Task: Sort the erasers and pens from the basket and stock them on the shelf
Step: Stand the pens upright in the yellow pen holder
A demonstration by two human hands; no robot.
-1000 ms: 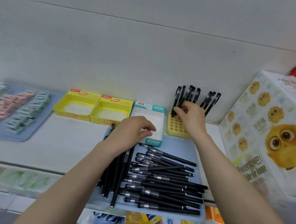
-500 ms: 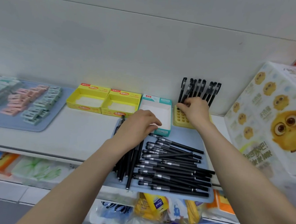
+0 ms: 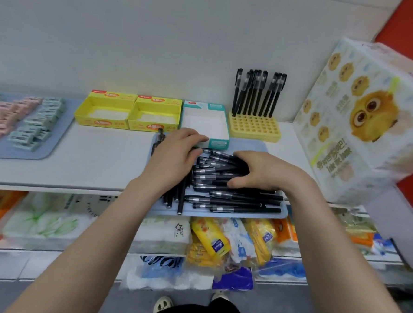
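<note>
Item 1. Loose pens (image 3: 234, 196), black: heaped flat on a blue tray (image 3: 245, 215) at the front edge of the shelf (image 3: 91, 161). Most lie with the long axis left to right. A smaller bunch at the left runs front to back.

Item 2. My right hand (image 3: 260, 171): on top of the crosswise heap, fingers curled over it and thumb on the near side, clasping a few pens.

Item 3. My left hand (image 3: 176, 154): resting flat on the front-to-back bunch, fingers relaxed, gripping nothing.

Item 4. Yellow pen holder (image 3: 254, 130): behind the tray against the wall, straight back from my right hand, the nearer of the two. Standing pens (image 3: 257, 94) fill its back row and the front holes are free. By my judgement, a flat pen must be tipped upright to go in.

Item 5. Teal box (image 3: 206, 122) and two yellow boxes (image 3: 128, 114), unfilled, left of the holder.

Item 6. Erasers (image 3: 21, 120), pink and green, on a second tray far left.

Item 7. Owl-print tissue pack (image 3: 362, 117), far right.
</note>
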